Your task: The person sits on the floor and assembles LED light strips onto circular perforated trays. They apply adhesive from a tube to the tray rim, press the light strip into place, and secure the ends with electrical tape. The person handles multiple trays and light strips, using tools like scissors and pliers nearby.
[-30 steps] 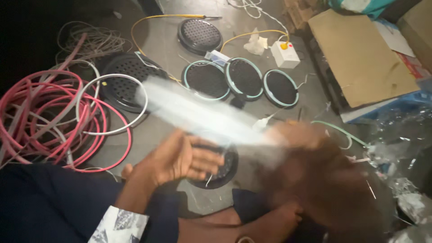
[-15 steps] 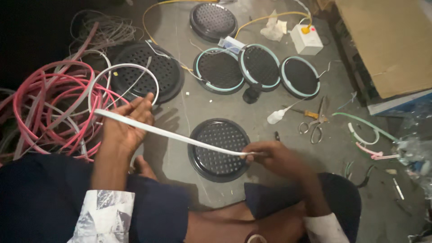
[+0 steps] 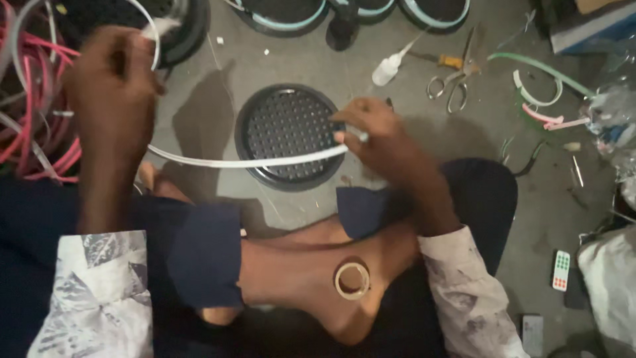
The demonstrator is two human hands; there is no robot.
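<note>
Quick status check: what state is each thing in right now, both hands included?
Left hand: closed, raised, gripping the white strip.
Right hand: pinching the strip's other end over the grille.
White strip: stretched between both hands, sagging slightly.
Round black grille: flat on the floor, under the strip.
Scissors: lying open, untouched.
Tape roll: resting on the foot.
Small white bottle: lying on its side.

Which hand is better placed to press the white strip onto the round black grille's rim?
Right, likely. The right hand pinches the flat white plastic strip at the round black perforated grille; the left hand holds it off to the side.
</note>
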